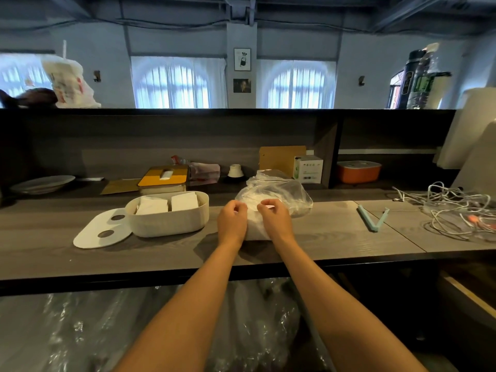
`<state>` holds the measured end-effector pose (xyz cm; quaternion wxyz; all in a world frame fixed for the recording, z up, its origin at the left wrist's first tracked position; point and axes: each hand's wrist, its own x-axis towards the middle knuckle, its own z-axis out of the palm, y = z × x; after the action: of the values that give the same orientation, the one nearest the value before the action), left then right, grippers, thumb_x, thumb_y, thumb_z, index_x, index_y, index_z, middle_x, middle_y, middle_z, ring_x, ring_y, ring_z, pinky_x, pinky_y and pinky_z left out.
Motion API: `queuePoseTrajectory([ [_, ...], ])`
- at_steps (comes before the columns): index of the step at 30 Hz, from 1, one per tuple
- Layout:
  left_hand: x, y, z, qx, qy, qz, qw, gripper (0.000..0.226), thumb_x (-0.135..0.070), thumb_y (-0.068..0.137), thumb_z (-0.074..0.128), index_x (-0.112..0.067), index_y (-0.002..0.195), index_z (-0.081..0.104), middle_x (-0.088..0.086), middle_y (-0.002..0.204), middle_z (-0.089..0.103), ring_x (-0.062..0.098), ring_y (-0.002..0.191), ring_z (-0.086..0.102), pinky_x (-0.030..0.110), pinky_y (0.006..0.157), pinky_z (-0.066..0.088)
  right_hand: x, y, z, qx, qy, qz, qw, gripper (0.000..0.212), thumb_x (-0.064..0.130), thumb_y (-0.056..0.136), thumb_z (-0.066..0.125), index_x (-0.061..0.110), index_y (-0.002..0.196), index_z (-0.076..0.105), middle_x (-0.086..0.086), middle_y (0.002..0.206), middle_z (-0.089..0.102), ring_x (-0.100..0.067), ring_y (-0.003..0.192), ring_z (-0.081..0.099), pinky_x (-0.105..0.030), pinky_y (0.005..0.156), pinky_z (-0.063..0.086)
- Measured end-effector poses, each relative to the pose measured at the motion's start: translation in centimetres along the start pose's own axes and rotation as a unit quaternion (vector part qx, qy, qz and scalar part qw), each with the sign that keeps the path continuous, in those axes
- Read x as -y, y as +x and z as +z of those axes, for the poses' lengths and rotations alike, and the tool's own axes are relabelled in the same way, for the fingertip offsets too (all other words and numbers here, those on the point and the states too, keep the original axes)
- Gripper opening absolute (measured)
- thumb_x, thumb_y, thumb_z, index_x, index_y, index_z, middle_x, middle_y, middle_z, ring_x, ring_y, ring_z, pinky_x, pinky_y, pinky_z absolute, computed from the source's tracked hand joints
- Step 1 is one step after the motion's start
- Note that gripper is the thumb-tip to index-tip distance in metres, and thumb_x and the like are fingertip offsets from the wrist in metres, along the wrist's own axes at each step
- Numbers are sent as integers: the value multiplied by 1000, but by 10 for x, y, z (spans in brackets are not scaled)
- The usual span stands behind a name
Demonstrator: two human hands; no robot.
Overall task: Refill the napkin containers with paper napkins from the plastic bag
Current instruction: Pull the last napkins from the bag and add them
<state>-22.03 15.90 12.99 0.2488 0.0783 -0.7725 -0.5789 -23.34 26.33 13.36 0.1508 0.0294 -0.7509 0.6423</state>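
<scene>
Nearest the person, below the counter's front edge, crumpled clear plastic sheeting point(134, 326) fills the space under both bare forearms. The arms reach forward over the grey wood-grain counter point(335, 237).

The left hand point(232, 220) and the right hand point(272, 217) sit close together at the near end of the clear plastic bag point(279, 193). Both have their fingers curled in, fingertips pinching the bag's film; the knuckles face the viewer, so the exact grip underneath cannot be made out. White paper napkins point(255, 226) show dimly through the plastic between and beneath the hands.

Just left of the hands stands the open white napkin container point(171, 224), oval and holding two stacks of folded napkins side by side. Its flat lid point(88, 236), with two round holes, lies on the counter touching the container's left side, partly tucked under it.

To the right, well apart from the bag, lies a pale blue bag clip point(373, 218), sprung open in a V. Beyond that sprawls a tangle of white cables point(456, 208).

Farther back, on the lower shelf, are a white plate point(43, 183), a box with a yellow lid point(163, 176), a small white carton point(308, 169) and an orange lidded box point(358, 171). Arched curtained windows point(171, 84) fill the far wall.
</scene>
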Motion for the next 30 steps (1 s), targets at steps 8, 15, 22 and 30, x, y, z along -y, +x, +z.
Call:
queuePoseTrajectory([
  [8, -1, 2, -2, -10, -18, -16, 1000, 18, -24, 99, 50, -16, 90, 63, -7, 81, 58, 7, 76, 52, 24, 64, 42, 0, -1, 1, -1, -45, -12, 999, 35, 26, 97, 55, 3, 71, 61, -3, 67, 54, -13, 66, 46, -32, 62, 36],
  [15, -1, 6, 2, -41, -3, -62, 997, 29, -30, 100, 53, -22, 73, 58, -5, 75, 58, 14, 78, 55, 32, 74, 47, 10, -11, -3, 34, -25, -18, 999, 35, 35, 102, 44, 11, 95, 68, 5, 89, 60, -9, 87, 55, -28, 77, 38],
  [22, 3, 11, -8, -107, -99, -117, 982, 34, -41, 99, 54, -14, 80, 61, 3, 85, 63, 20, 85, 62, 35, 78, 52, 9, -16, -3, 112, -47, -33, 992, 31, 5, 89, 58, 10, 120, 57, -4, 112, 61, -21, 105, 58, -25, 76, 50],
  [30, 1, -3, -4, 135, -55, 27, 989, 11, -25, 93, 66, -17, 101, 67, 3, 100, 71, 21, 93, 68, 33, 74, 57, -7, 3, -13, -39, 217, 88, 971, 38, 14, 87, 71, 12, 123, 61, -9, 114, 66, -24, 99, 66, -35, 72, 59],
])
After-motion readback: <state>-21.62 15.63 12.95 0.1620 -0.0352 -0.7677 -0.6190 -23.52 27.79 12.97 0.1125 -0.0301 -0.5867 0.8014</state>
